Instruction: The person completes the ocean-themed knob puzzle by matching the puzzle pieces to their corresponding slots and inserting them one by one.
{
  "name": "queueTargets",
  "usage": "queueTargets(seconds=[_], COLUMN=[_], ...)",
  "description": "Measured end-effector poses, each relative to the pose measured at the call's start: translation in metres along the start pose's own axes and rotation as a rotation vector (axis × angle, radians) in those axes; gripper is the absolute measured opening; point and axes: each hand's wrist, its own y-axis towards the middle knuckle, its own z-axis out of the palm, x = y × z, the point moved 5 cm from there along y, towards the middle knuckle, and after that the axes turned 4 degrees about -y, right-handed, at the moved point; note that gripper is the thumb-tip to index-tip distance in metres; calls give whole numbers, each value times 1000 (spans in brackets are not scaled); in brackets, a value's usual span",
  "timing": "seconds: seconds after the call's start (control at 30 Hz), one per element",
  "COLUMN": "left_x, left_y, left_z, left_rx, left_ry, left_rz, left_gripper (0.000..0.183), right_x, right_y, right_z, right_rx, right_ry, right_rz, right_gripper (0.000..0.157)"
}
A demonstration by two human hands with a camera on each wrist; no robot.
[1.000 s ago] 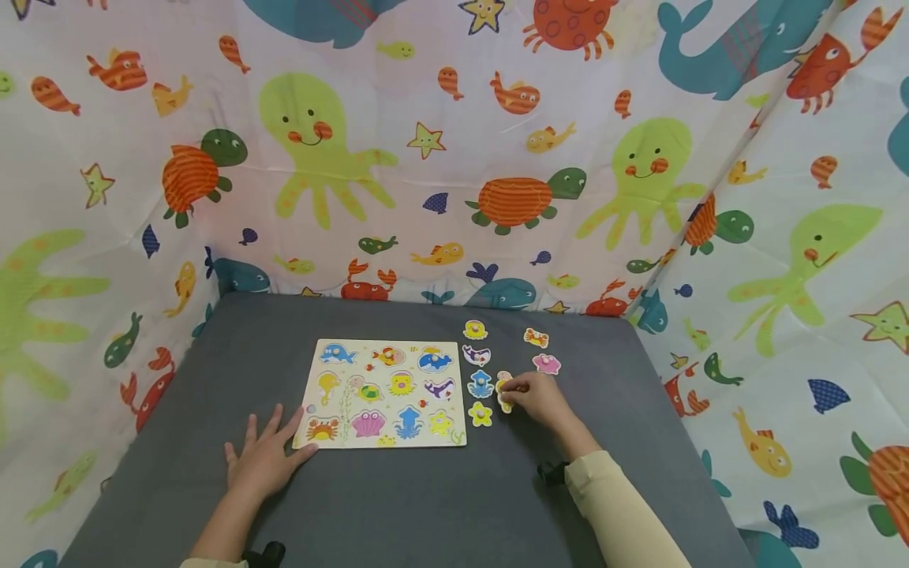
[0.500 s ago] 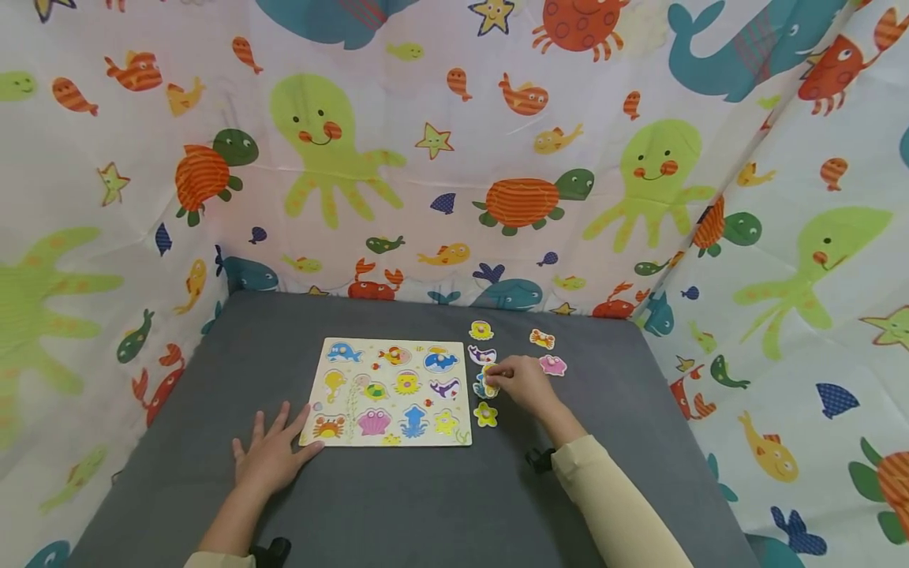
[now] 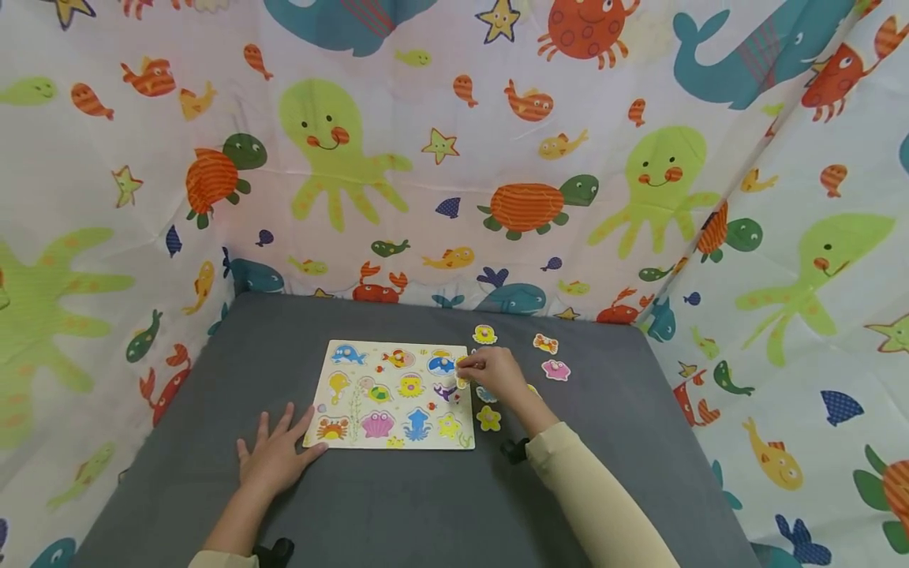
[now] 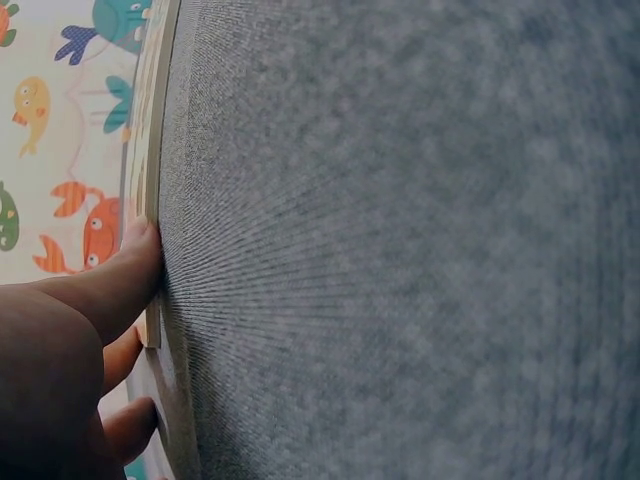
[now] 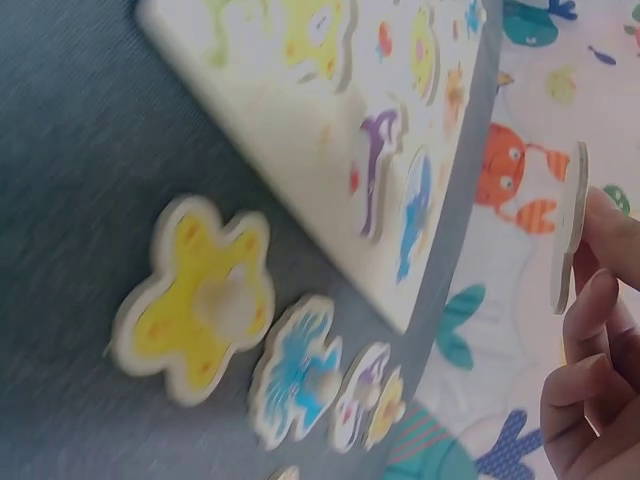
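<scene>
A pale wooden puzzle board (image 3: 433, 442) with sea-animal pictures lies flat on the grey table. My left hand (image 3: 273, 457) rests at its lower left corner, fingers spread, the thumb (image 4: 135, 265) against the board's edge. Over the board's right edge, my right hand (image 3: 500, 375) pinches a small yellow puzzle piece (image 3: 461, 372) between thumb and fingers. In the right wrist view that piece (image 5: 569, 235) is seen edge-on, raised, its picture hidden. Beneath the right hand and wrist lie a yellow star piece (image 5: 205, 300), a blue squid piece (image 5: 290, 370) and a purple whale piece (image 5: 350, 400).
A yellow octopus piece (image 3: 485, 335), a crab piece (image 3: 545, 343) and a pink shell piece (image 3: 556, 370) lie right of the board. Another yellow piece (image 3: 533, 390) is mostly covered by the right wrist. A sea-animal printed curtain (image 3: 398, 181) surrounds the table.
The right hand has lifted the yellow piece from among the loose pieces and carried it left to the board's right edge. The left hand stays at the board's corner. The head view shifts slightly.
</scene>
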Motion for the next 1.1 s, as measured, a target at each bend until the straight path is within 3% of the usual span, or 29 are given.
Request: queueTargets(seconds=[0.53, 0.83, 1.1], left_x=[0, -3, 0], left_y=[-1, 1, -1], left_z=[-2, -3, -5], left_rx=[-11, -42, -43], left_ry=[-10, -8, -20], left_rz=[-8, 14, 13], left_gripper=[90, 90, 89], right_x=[55, 78, 93], right_y=[29, 40, 46], right_z=[33, 54, 75], right_rx=[60, 86, 115], right_ry=[24, 25, 26], right_rz=[-113, -93, -135], right_gripper=[13, 14, 15])
